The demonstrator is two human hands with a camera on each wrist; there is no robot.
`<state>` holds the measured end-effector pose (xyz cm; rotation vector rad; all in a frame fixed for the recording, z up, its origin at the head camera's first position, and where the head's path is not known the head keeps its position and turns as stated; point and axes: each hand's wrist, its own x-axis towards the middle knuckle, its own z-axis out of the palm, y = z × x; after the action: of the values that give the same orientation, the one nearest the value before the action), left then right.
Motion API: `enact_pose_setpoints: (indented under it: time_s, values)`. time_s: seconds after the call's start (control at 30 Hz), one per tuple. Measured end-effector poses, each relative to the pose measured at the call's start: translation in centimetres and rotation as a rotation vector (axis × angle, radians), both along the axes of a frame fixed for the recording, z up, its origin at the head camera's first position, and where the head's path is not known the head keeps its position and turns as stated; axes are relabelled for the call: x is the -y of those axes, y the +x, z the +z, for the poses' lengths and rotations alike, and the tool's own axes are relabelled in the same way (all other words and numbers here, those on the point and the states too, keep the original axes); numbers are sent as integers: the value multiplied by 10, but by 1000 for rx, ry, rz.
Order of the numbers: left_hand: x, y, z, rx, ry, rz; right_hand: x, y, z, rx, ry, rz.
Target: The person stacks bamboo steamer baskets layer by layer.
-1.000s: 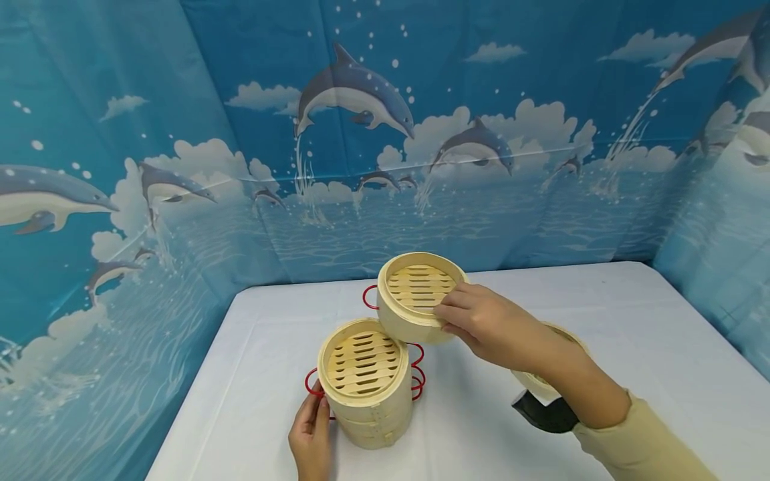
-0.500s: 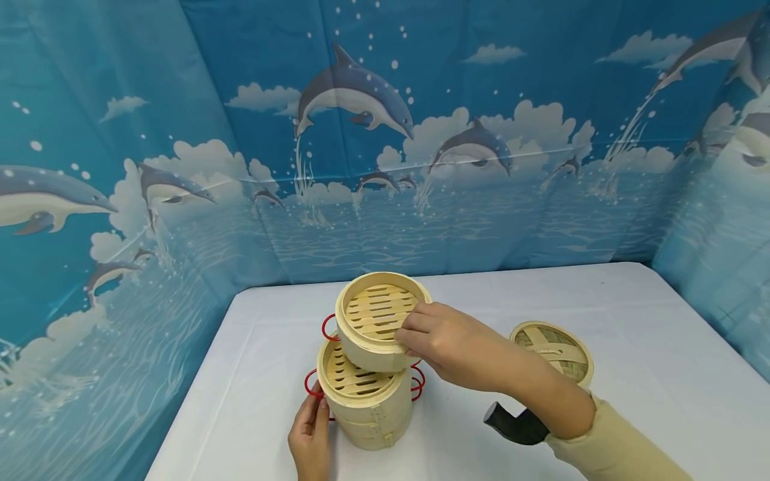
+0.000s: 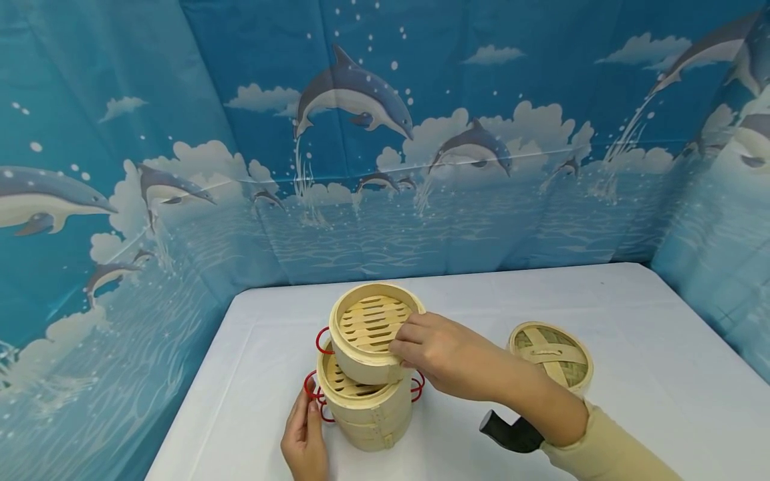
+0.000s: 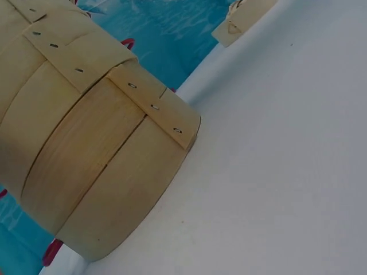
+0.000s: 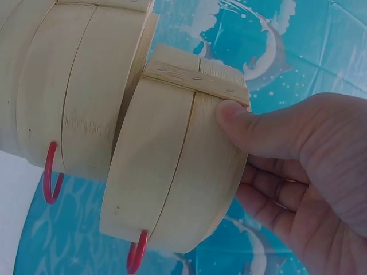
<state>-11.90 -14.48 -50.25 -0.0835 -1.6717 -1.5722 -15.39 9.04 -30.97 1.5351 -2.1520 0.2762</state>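
Note:
My right hand (image 3: pixel 448 354) pinches the near right wall of a bamboo steamer basket (image 3: pixel 367 364), thumb outside and fingers over the rim. That basket tilts above a stack of bamboo steamer baskets (image 3: pixel 373 427), overlapping its slatted top and set slightly back. In the right wrist view, a narrow wedge gap shows between the held basket (image 5: pixel 166 154) and the stack (image 5: pixel 66 97). My left hand (image 3: pixel 305 434) stands at the stack's left side, its fairly straight fingertips by the red loop handles (image 3: pixel 311 384). Only the stack (image 4: pixel 109 160) shows in the left wrist view, without the hand.
A woven bamboo lid (image 3: pixel 550 354) with a crossed band lies on the white tabletop (image 3: pixel 650 334), right of the stack. A black curved piece (image 3: pixel 511 431) sits under my right wrist. Behind the table hangs a blue dolphin-print curtain (image 3: pixel 373 220).
My right hand has brought the held basket left and down over the stack. The lid has come out from behind the right arm. My left hand has shifted slightly left.

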Motion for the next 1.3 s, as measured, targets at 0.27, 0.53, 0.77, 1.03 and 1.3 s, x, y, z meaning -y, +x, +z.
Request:
enact_pose_setpoints:
  time_s: [0.27, 0.53, 0.77, 1.03, 1.3]
  values:
    - [2, 5, 15, -53, -67, -22, 3, 0, 0, 21, 14, 8]
    - [4, 7, 24, -29, -89, -24, 6, 2, 0, 44, 14, 35]
    - [-4, 11, 37, -46, -97, -34, 11, 4, 2, 2, 30, 31]
    - [-2, 6, 26, -85, -109, -16, 17, 5, 4, 16, 71, 5]
    - [-6, 10, 36, -106, -116, 3, 18, 8, 4, 12, 94, -10]
